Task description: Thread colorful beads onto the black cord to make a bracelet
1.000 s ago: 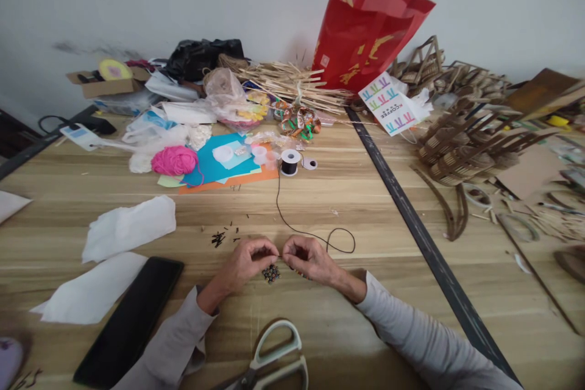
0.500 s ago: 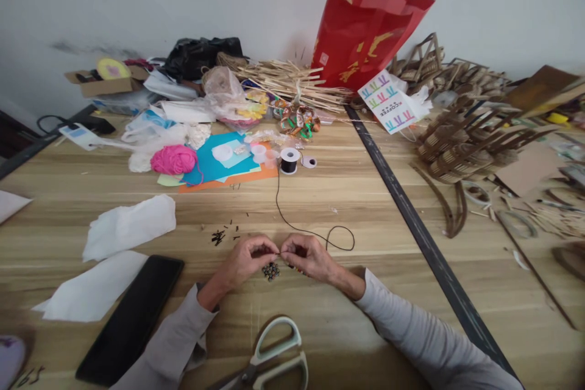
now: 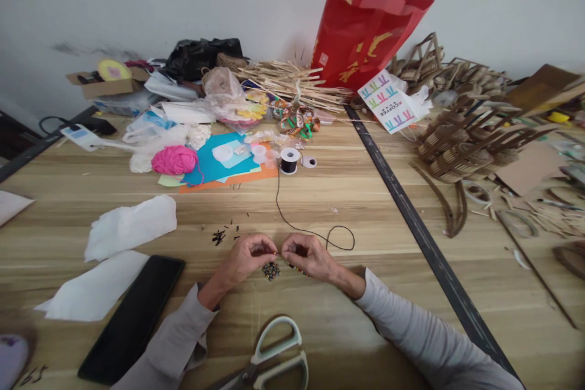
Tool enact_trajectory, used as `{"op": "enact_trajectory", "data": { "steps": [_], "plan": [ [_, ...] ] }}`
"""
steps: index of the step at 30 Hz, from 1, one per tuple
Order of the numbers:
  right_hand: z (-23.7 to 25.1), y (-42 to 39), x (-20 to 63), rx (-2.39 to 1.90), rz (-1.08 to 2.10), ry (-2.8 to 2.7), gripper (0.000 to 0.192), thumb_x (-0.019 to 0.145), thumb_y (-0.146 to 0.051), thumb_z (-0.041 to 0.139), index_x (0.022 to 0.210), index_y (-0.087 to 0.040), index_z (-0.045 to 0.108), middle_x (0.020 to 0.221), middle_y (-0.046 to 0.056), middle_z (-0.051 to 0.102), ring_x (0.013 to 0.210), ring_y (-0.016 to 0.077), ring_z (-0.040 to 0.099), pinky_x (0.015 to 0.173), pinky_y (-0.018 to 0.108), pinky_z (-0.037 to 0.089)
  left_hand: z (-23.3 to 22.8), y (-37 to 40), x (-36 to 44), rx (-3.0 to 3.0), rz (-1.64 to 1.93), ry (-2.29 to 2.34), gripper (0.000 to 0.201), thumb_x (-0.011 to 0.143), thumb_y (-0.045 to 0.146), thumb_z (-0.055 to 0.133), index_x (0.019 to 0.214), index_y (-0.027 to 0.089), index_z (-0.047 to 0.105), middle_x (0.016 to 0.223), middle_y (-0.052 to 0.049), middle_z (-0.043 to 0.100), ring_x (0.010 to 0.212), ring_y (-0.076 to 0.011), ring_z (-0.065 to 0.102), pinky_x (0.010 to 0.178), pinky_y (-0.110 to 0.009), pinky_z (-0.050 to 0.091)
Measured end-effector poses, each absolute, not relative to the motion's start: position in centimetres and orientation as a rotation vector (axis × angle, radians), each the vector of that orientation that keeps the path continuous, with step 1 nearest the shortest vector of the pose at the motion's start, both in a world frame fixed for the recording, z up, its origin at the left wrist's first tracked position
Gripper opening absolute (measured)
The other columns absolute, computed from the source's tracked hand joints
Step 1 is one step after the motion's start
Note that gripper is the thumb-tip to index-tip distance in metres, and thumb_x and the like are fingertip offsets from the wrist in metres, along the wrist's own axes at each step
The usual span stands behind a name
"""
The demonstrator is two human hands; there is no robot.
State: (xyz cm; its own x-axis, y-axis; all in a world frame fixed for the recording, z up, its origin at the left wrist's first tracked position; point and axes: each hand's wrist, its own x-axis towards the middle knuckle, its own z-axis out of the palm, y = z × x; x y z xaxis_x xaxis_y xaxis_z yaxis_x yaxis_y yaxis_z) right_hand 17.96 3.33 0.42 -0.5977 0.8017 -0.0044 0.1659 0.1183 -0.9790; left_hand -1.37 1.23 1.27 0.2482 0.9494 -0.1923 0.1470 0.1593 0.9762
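My left hand (image 3: pixel 250 258) is closed in a pinch, with what looks like a tiny bead at its fingertips. Facing it almost tip to tip, my right hand (image 3: pixel 311 256) pinches the thin black cord (image 3: pixel 292 228). A short row of strung beads (image 3: pixel 297 269) shows beneath my right fingers, partly covered by them. Just below my left fingertips lies a small pile of dark, multicoloured beads (image 3: pixel 271 270). The cord runs in a loop on the table and back to a white spool (image 3: pixel 289 161) wound with black cord.
Scissors (image 3: pixel 278 353) with pale handles lie near the front edge. To the left are a black phone-like slab (image 3: pixel 132 320) and white paper pieces (image 3: pixel 130 226). Small black tubes (image 3: pixel 219 237) lie beyond my left hand. Pink yarn (image 3: pixel 174 160), a red bag (image 3: pixel 365 30) and woven baskets (image 3: pixel 461 149) stand farther back.
My left fingertips have drawn very slightly apart from the right ones, and a tiny bead-like speck shows at them. Otherwise things look the same.
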Motion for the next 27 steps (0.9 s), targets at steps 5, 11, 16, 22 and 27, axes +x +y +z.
{"op": "enact_trajectory", "data": {
  "steps": [5, 11, 16, 22, 27],
  "plan": [
    [0.56, 3.33, 17.93, -0.937, 1.533, -1.852, 0.011, 0.079, -0.023, 0.058, 0.076, -0.013, 0.061, 0.061, -0.002, 0.05, 0.054, 0.008, 0.042, 0.05, 0.018, 0.033, 1.05, 1.22, -1.39, 1.276, 0.822, 1.173, 0.011, 0.063, 0.015, 0.071, 0.07, 0.012, 0.062, 0.063, -0.001, 0.062, 0.059, -0.0119, 0.057, 0.058, -0.023, 0.046],
    [0.62, 3.38, 17.97, -0.905, 1.523, -1.877, 0.011, 0.079, -0.023, 0.057, 0.076, -0.012, 0.061, 0.063, -0.001, 0.051, 0.056, 0.0081, 0.043, 0.051, 0.018, 0.034, 1.11, 1.24, -1.34, 1.299, 0.805, 1.182, 0.011, 0.064, 0.015, 0.071, 0.07, 0.012, 0.062, 0.064, -0.001, 0.062, 0.06, -0.0125, 0.057, 0.059, -0.024, 0.046],
    [0.35, 3.36, 17.94, -0.912, 1.494, -1.895, 0.011, 0.079, -0.022, 0.057, 0.076, -0.013, 0.062, 0.062, -0.001, 0.051, 0.054, 0.0076, 0.042, 0.049, 0.017, 0.033, 1.33, 1.25, -1.27, 1.293, 0.804, 1.175, 0.011, 0.063, 0.016, 0.07, 0.069, 0.012, 0.062, 0.064, -0.001, 0.061, 0.06, -0.0123, 0.056, 0.059, -0.024, 0.044],
    [0.33, 3.34, 17.91, -0.913, 1.489, -1.894, 0.009, 0.079, -0.021, 0.057, 0.075, -0.013, 0.062, 0.062, -0.001, 0.051, 0.055, 0.008, 0.043, 0.05, 0.018, 0.034, 1.23, 1.23, -1.34, 1.284, 0.798, 1.17, 0.012, 0.063, 0.018, 0.07, 0.07, 0.012, 0.062, 0.065, -0.001, 0.061, 0.061, -0.0128, 0.056, 0.06, -0.025, 0.044],
    [0.46, 3.32, 17.88, -0.908, 1.503, -1.878, 0.008, 0.078, -0.018, 0.057, 0.075, -0.012, 0.061, 0.063, -0.001, 0.051, 0.056, 0.0076, 0.043, 0.051, 0.018, 0.034, 1.08, 1.24, -1.37, 1.291, 0.794, 1.176, 0.011, 0.064, 0.017, 0.069, 0.07, 0.012, 0.062, 0.065, -0.002, 0.061, 0.061, -0.0126, 0.056, 0.06, -0.024, 0.044]
  ]
}}
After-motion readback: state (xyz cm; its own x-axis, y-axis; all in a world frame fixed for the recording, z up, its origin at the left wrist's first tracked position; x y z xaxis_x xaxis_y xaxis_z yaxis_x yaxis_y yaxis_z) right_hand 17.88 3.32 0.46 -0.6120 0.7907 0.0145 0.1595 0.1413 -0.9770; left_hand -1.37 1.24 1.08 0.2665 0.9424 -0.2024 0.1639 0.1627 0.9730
